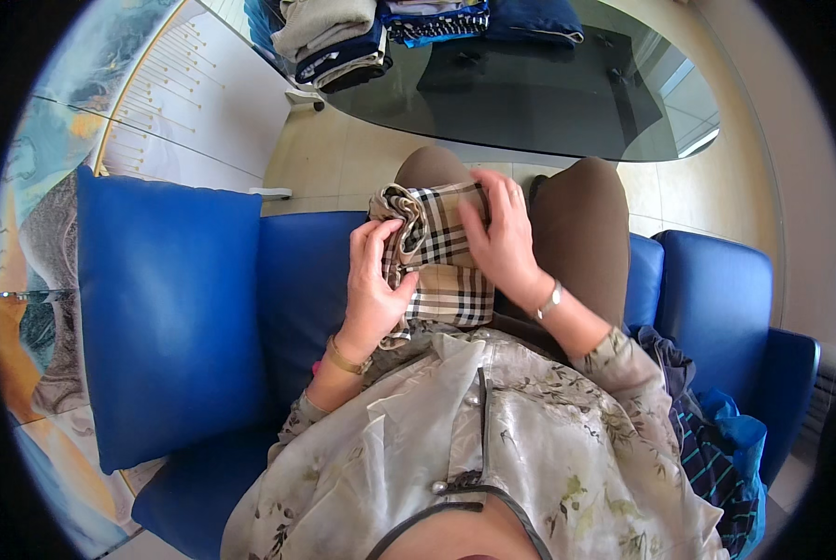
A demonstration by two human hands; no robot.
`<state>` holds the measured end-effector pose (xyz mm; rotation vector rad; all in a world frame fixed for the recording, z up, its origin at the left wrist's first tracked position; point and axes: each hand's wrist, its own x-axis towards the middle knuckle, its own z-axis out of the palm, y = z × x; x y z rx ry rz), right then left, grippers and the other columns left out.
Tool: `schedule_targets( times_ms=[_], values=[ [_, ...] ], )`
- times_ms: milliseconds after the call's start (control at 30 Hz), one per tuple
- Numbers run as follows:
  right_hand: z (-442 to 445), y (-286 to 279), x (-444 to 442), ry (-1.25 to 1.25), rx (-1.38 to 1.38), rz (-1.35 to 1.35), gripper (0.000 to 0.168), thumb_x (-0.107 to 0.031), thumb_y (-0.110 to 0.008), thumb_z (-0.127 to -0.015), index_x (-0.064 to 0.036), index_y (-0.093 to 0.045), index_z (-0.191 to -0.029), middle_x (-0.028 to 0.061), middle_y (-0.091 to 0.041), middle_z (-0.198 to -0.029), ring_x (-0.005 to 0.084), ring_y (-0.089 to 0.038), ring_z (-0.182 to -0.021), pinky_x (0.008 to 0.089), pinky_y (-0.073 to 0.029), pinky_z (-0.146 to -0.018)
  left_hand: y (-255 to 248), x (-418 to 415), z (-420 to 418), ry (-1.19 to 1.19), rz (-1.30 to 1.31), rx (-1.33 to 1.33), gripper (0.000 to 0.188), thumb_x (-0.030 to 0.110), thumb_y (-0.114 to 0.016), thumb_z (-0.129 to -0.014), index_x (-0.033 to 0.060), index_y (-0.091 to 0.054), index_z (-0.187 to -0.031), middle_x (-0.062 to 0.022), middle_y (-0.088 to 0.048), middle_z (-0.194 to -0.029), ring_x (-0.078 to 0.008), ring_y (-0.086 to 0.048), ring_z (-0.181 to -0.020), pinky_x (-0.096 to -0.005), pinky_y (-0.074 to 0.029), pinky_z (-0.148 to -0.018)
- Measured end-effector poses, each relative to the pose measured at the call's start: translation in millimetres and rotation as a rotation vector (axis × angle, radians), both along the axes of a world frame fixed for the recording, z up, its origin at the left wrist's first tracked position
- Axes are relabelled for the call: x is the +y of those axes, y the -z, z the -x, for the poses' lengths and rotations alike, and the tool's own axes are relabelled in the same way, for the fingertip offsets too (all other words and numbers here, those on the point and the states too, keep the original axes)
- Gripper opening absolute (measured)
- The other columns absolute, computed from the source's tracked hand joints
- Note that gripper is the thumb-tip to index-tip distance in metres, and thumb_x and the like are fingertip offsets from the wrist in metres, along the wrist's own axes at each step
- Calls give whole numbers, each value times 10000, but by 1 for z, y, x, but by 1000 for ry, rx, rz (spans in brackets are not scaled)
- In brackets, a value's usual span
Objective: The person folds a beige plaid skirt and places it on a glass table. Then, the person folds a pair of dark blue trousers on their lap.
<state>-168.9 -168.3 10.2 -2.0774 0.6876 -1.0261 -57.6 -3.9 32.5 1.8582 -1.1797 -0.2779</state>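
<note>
A beige, black and white plaid cloth garment [453, 294] lies on my lap, its far part folded over and its left end rolled in layers. My left hand [379, 287] holds the left edge, with fingers on the rolled layers and the thumb on the near part. My right hand [502, 238] rests at the far right part of the fabric, fingers over its edge; whether it pinches the cloth is hard to tell.
Beyond my knees stands a dark glass table [530, 105] bearing folded clothes [327, 35] and a folded dark blue item [533, 21]. Blue cushions [169, 315] flank me on a blue sofa. Crumpled garments [719, 448] lie at my right side.
</note>
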Motion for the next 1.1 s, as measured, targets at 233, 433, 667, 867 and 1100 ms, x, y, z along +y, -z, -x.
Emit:
schedule_targets(
  times_ms=[233, 433, 667, 867, 1100],
  values=[
    [19, 2, 50, -439, 110, 128, 398, -169, -754, -767, -16, -613, -1107, 129, -574, -1035, 328, -554, -950, 426, -475, -849, 2, -2, -7, -25, 98, 184, 545, -82, -717, -710, 30, -564, -1221, -95, -525, -1170, -212, -576, -1083, -307, -478, -946],
    [15, -1, 47, -493, 167, 214, 627, -214, -767, -768, 16, -526, -1300, 131, -512, -1208, 309, -529, -1032, 406, -470, -897, 6, 13, -32, -282, 271, 780, 235, 2, -673, -883, -21, -638, -1114, -66, -694, -986, -96, -636, -851, -246, -520, -763],
    [12, 2, 50, -503, 243, 220, 629, -201, -778, -749, -1, -540, -1296, 122, -505, -1240, 315, -531, -1056, 408, -473, -916, -12, -1, -21, -311, 340, 1274, 236, -9, -635, -854, -12, -631, -1089, -83, -700, -973, -156, -674, -835, -264, -542, -769],
    [13, 1, 49, -481, 198, 144, 615, -143, -791, -713, -11, -556, -1265, 134, -517, -1228, 342, -547, -1071, 416, -478, -925, -15, -20, 6, -281, 402, 1164, 246, -90, -637, -848, -13, -601, -1078, -66, -674, -993, -116, -638, -874, -243, -514, -803],
    [14, 8, 48, -473, 120, 141, 600, -104, -791, -675, 24, -551, -1210, 167, -513, -1217, 357, -536, -1060, 440, -468, -920, -9, -35, 10, -276, 431, 1145, 300, -119, -630, -825, -12, -584, -1101, -68, -658, -1010, -120, -631, -875, -250, -513, -794]
  ],
)
